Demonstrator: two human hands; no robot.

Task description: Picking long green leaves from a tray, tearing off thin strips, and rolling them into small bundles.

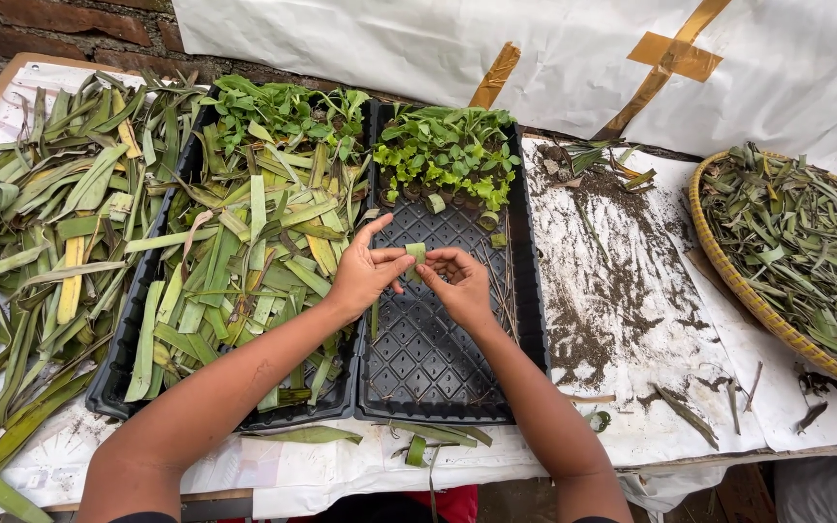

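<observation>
**Two hands, one strip of leaf**

Two bare hands meet over the middle of the table in the head view. The left hand (365, 271) and the right hand (457, 281) each pinch a small green leaf strip (417, 254) between thumb and forefinger; the strip stands roughly upright between the two sets of fingertips, and the remaining fingers are loosely curled. The strip hangs above the black seedling tray (428, 358), whose near cells show bare.

At the far end of that tray stands a cluster of small green seedlings (448, 150), with a few little leaf-wrapped pots (435, 202) just in front of them.

Beside it on the left, touching side by side, is a second black tray (113, 378), heaped with cut leaf strips (254, 252) and with more seedlings at its far end. Further left, a loose pile of long green and yellowing leaves (41, 223) lies on the white table cover (341, 470).

To the right of the trays, dark soil (598, 281) is scattered over the white cover. At the right edge sits a woven basket (728, 271), filled with dry leaf trimmings (806, 242). A few leaf scraps (428, 441) lie near the table's front edge. A white sheet patched with brown tape (670, 53) hangs behind.
</observation>
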